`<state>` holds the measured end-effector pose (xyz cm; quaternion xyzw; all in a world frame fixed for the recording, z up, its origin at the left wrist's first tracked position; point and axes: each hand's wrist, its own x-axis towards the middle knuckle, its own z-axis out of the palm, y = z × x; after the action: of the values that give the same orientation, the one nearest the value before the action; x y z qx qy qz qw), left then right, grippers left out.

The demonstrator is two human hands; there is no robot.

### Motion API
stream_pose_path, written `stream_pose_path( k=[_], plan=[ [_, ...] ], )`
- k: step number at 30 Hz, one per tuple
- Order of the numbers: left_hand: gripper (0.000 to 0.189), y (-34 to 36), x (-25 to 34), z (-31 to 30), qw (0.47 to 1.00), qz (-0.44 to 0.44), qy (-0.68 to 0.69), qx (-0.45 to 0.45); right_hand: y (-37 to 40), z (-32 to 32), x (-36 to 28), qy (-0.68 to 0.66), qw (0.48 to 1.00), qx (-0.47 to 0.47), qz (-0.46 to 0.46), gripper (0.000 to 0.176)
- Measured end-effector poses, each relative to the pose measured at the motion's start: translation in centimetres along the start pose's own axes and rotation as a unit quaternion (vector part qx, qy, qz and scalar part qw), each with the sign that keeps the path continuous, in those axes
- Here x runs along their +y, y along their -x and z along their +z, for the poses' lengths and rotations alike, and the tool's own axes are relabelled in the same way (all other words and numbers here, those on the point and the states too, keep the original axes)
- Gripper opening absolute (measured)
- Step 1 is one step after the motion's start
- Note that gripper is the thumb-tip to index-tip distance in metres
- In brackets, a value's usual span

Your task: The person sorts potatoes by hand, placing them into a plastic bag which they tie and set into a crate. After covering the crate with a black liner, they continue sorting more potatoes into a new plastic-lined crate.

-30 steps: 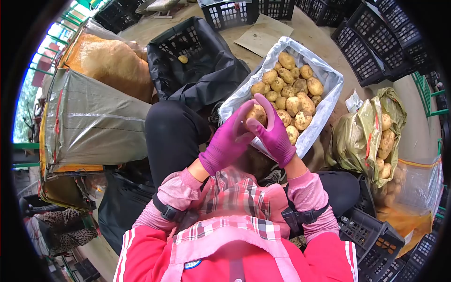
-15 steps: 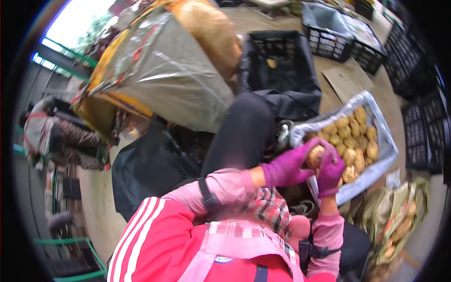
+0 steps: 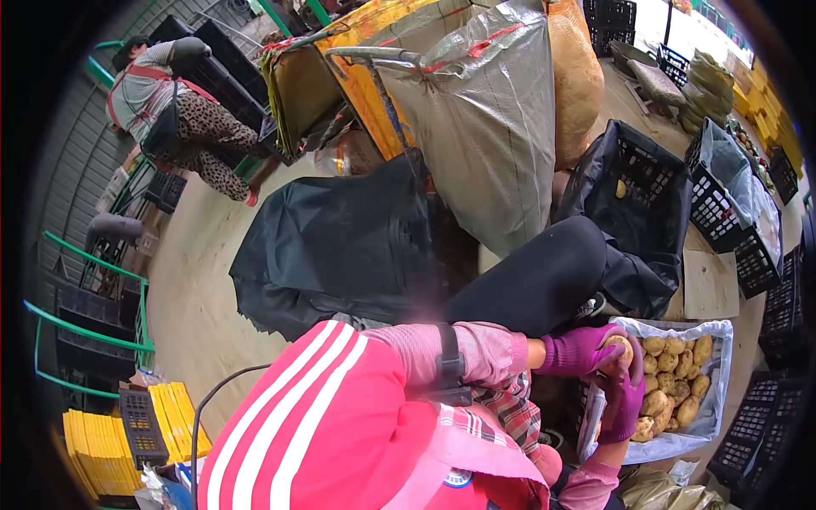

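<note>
Both of my hands wear purple gloves and meet around one potato [image 3: 618,347] at the left edge of a lined crate. My left hand [image 3: 578,350] has its fingers closed on the potato from the left. From the right and below, my right hand [image 3: 624,401] grips the same potato. Beneath and beside them, the crate with a pale blue liner [image 3: 721,374] holds several potatoes [image 3: 671,370]. Behind it stands a black-lined black crate [image 3: 586,183] with a single small potato [image 3: 620,189] inside.
A large grey woven sack [image 3: 501,127] stands ahead, beside an orange sack [image 3: 576,85]. Black sheeting [image 3: 340,246] lies to the left. A co-worker [image 3: 170,110] bends over at the upper left. Black crates [image 3: 756,425] line the right, and yellow crates [image 3: 98,450] sit lower left.
The view has turned left, so the crates and my hands appear farther right and lower. The co-worker and yellow crates now show more fully. Both hands still hold a potato.
</note>
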<state>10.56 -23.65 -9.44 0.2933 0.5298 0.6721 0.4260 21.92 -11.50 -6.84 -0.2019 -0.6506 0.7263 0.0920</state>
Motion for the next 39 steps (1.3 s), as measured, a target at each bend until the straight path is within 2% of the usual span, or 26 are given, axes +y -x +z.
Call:
stream_pose_path(
  k=[2, 4, 6, 10, 12, 15, 16, 19, 21, 22, 23, 25, 26, 28, 30, 31, 33, 34, 36, 39],
  plan=[
    [0.045, -0.5, -1.2, 0.2, 1.0, 0.006, -0.012, 0.011, 0.0, -0.6, 0.6, 0.014, 1.0, -0.018, 0.003, 0.063],
    [0.042, -0.9, -2.0, 0.3, 0.994, 0.026, -0.093, 0.045, 0.0, 0.3, 1.3, -0.033, 0.999, 0.016, -0.016, 0.062],
    [0.04, -1.1, -2.5, 0.3, 0.988, 0.006, -0.134, 0.071, 0.4, 0.7, 1.7, -0.039, 0.998, 0.049, -0.03, 0.061],
    [0.038, -1.5, -0.7, 0.6, 0.987, -0.143, -0.013, 0.074, 1.1, 0.1, 2.1, -0.025, 0.995, 0.09, -0.03, 0.059],
    [0.041, -1.7, -0.7, 0.9, 0.982, -0.173, 0.042, 0.059, 1.4, -0.8, 2.4, -0.022, 0.994, 0.104, -0.033, 0.058],
    [0.049, -1.7, -2.6, 1.8, 0.991, -0.128, 0.028, 0.037, 1.7, -1.3, 2.8, 0.018, 0.993, 0.11, -0.048, 0.06],
    [0.053, -1.6, -2.5, 2.2, 0.993, -0.111, 0.021, 0.032, 1.9, -1.0, 2.6, -0.007, 0.993, 0.112, -0.049, 0.061],
    [0.046, -1.6, -1.6, 1.8, 0.974, -0.192, 0.113, 0.051, 2.1, -0.7, 2.1, -0.085, 0.988, 0.118, -0.044, 0.064],
    [0.045, -1.7, -2.7, 0.9, 0.96, -0.197, 0.179, 0.088, 2.4, -1.5, 1.7, -0.144, 0.98, 0.137, -0.028, 0.066],
    [0.044, -2.0, -3.6, 1.7, 0.948, -0.213, 0.217, 0.09, 2.4, -1.5, 1.2, -0.143, 0.978, 0.144, -0.051, 0.063],
    [0.046, -1.9, -2.8, 2.0, 0.963, -0.191, 0.167, 0.088, 2.3, -1.3, 0.3, -0.077, 0.982, 0.147, -0.089, 0.058],
    [0.063, -2.2, 0.2, 2.0, 0.962, -0.248, 0.108, 0.024, 2.2, -1.4, 1.0, -0.054, 0.979, 0.15, -0.127, 0.057],
    [0.069, -2.1, 1.3, 1.9, 0.96, -0.268, 0.077, -0.037, 2.4, -1.4, 0.6, 0.008, 0.977, 0.148, -0.152, 0.06],
    [0.067, -1.9, 1.8, 2.0, 0.955, -0.283, 0.082, -0.047, 2.4, -1.9, 1.2, 0.124, 0.965, 0.137, -0.185, 0.063],
    [0.065, -1.8, 2.3, 2.7, 0.967, -0.244, 0.062, 0.04, 2.1, -2.4, 2.3, 0.056, 0.965, 0.147, -0.208, 0.067],
    [0.063, -1.9, 2.3, 2.9, 0.985, -0.169, 0.021, 0.025, 2.2, -2.6, 2.3, 0.093, 0.966, 0.156, -0.184, 0.071],
    [0.06, -2.0, 2.5, 3.0, 0.999, -0.006, -0.054, 0.006, 2.4, -2.1, 2.4, 0.012, 0.975, 0.152, -0.159, 0.074],
    [0.059, -1.9, 2.6, 2.9, 0.999, -0.043, -0.031, 0.001, 2.5, -2.0, 2.4, -0.03, 0.978, 0.145, -0.147, 0.076],
    [0.056, -2.0, 3.0, 2.8, 0.993, -0.115, 0.014, -0.005, 2.3, -2.4, 2.6, 0.008, 0.973, 0.151, -0.177, 0.076],
    [0.053, -2.0, 3.5, 3.3, 0.987, -0.161, 0.0, -0.023, 2.4, -2.7, 2.7, 0.064, 0.965, 0.17, -0.189, 0.073]
  ],
)
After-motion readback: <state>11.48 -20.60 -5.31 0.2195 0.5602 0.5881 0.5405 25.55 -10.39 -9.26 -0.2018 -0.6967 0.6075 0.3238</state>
